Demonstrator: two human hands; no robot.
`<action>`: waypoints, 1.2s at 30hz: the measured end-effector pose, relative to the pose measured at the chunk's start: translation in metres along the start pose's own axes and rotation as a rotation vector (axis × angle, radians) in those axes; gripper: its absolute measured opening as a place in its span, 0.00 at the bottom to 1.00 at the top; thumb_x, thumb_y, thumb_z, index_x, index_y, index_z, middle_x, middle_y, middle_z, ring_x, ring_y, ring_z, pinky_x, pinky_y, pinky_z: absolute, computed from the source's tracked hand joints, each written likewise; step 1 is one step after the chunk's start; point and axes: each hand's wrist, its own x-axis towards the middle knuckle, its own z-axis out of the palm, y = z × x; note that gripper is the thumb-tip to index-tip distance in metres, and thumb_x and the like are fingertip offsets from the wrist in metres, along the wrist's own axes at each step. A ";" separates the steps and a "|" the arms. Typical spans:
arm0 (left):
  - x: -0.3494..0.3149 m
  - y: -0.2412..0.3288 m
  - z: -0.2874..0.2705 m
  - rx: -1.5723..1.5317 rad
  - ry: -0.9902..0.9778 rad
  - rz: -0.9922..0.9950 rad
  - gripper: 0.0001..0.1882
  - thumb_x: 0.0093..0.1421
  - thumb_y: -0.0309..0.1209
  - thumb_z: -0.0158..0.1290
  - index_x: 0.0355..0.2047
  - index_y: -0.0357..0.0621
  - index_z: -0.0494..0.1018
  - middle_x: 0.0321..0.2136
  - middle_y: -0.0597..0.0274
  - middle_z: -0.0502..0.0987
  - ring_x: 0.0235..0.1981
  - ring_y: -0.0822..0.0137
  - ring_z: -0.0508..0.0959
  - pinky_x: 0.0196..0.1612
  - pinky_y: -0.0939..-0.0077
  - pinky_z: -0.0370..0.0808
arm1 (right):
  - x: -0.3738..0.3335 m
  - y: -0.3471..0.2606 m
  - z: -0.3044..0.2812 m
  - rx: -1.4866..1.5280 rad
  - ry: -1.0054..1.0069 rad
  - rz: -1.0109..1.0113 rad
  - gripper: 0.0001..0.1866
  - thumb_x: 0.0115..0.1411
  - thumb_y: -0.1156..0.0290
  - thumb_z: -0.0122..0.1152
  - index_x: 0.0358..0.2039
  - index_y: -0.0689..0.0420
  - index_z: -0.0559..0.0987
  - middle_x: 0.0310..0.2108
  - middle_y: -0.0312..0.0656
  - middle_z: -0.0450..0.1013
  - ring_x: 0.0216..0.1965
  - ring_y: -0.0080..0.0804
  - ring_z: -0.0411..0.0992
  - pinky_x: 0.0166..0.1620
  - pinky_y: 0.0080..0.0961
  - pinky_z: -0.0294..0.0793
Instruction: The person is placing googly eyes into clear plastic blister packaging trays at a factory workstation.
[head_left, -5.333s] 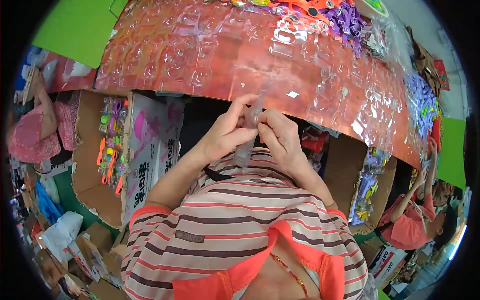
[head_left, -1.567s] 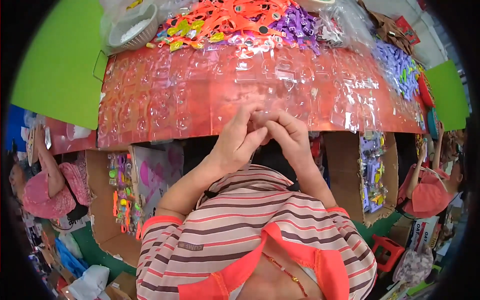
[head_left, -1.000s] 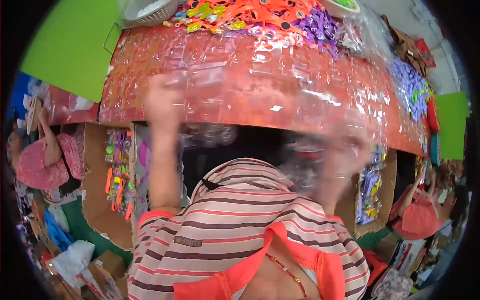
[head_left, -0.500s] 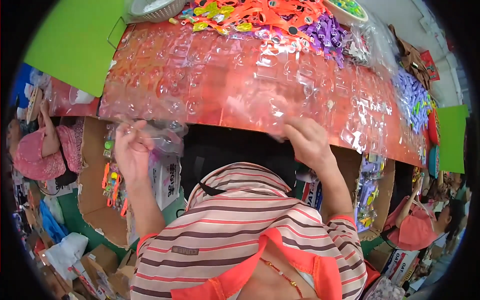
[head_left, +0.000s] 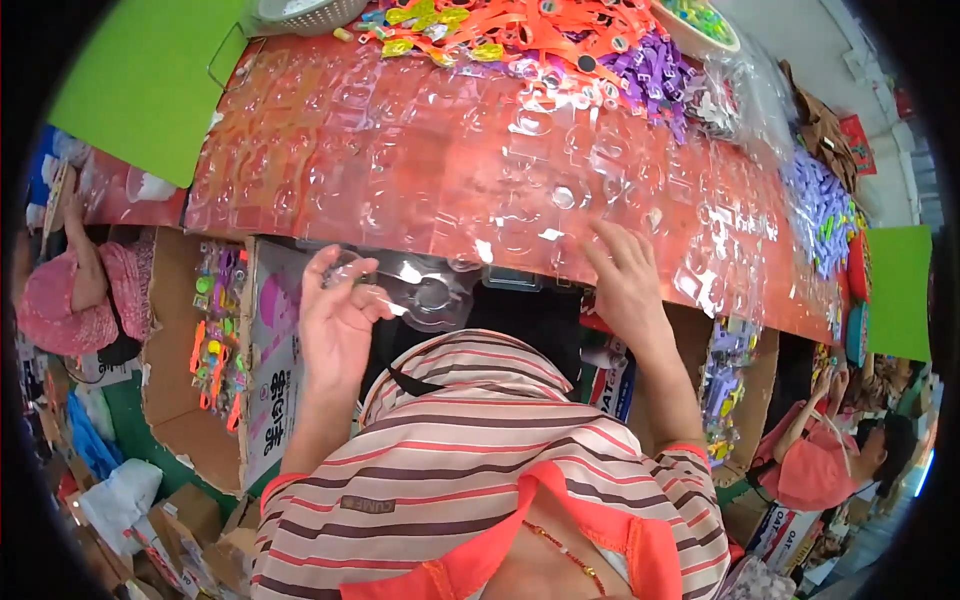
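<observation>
My left hand (head_left: 342, 325) pinches a clear plastic blister shell (head_left: 432, 292) with rounded hollows, and possibly more than one layer is in the grip. The shell hangs out over the table's front edge, toward the middle. My right hand (head_left: 628, 278) has its fingers stretched out over the near edge of the red table (head_left: 440, 215). Its fingertips are at or just above the clear blister shells (head_left: 560, 200) lying there in rows; whether they touch is hard to make out. Nothing shows in that hand.
Orange toy watches (head_left: 545, 30) and purple straps (head_left: 650, 75) lie heaped at the far side. Lilac pieces (head_left: 822, 205) are piled at far right. Cardboard boxes (head_left: 195, 400) with packed toys stand below the table. Two people sit at the sides, one in a pink top (head_left: 75, 300).
The blister shell that was blurred by my right hand now lies on the table. My left hand has moved right with its shell, and my right fingers have opened out.
</observation>
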 end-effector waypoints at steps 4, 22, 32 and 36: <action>-0.002 -0.025 0.018 -0.032 0.011 0.043 0.17 0.61 0.24 0.43 0.50 0.46 0.57 0.42 0.46 0.73 0.32 0.57 0.80 0.36 0.60 0.79 | 0.022 -0.041 -0.018 1.094 0.110 0.399 0.30 0.53 0.83 0.49 0.58 0.60 0.63 0.55 0.48 0.62 0.52 0.40 0.66 0.53 0.30 0.64; 0.069 0.006 -0.015 1.875 -0.220 0.809 0.26 0.55 0.30 0.51 0.56 0.46 0.64 0.57 0.52 0.62 0.58 0.48 0.60 0.56 0.49 0.57 | 0.179 0.016 0.054 1.231 -0.587 0.314 0.27 0.38 0.82 0.45 0.44 0.60 0.74 0.36 0.40 0.72 0.29 0.24 0.69 0.33 0.19 0.68; 0.089 -0.006 -0.029 2.042 -0.318 0.630 0.25 0.57 0.36 0.49 0.56 0.49 0.64 0.59 0.56 0.61 0.61 0.49 0.57 0.56 0.38 0.53 | 0.240 0.013 0.111 0.701 -0.675 -0.185 0.15 0.45 0.83 0.49 0.34 0.58 0.78 0.32 0.41 0.75 0.39 0.35 0.72 0.43 0.31 0.70; 0.088 -0.004 -0.018 2.066 -0.308 0.611 0.25 0.59 0.36 0.47 0.57 0.47 0.64 0.61 0.57 0.59 0.63 0.51 0.55 0.60 0.42 0.46 | 0.250 0.015 0.129 0.720 -0.605 -0.223 0.14 0.48 0.83 0.51 0.36 0.58 0.78 0.33 0.42 0.74 0.40 0.34 0.72 0.42 0.30 0.71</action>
